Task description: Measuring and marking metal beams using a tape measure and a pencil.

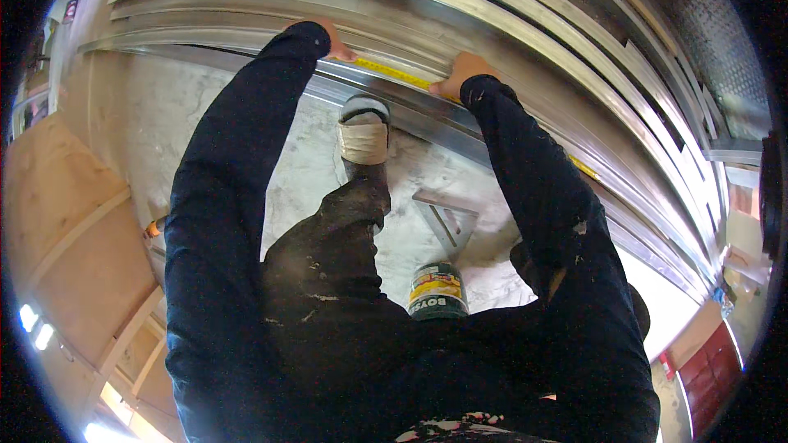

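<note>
A yellow tape measure blade (392, 72) is drawn out along long metal channels (353, 8) lying across the far side. My left hand (336, 39) grips the blade's left part, its thumb on the tape and the other fingers mostly hidden. Farther right, my right hand (462, 74) is closed on the same blade, thumb against it. Beyond my right forearm, another stretch of yellow tape shows on the channels. The tape's case is not visible.
My foot in a sandal (364, 135) stands close to the near channel. On the pale, stained floor (320, 164) lie a metal triangular square (447, 221) and a dark paint can (438, 289) with a yellow band. Wooden panels (74, 221) stand at the left.
</note>
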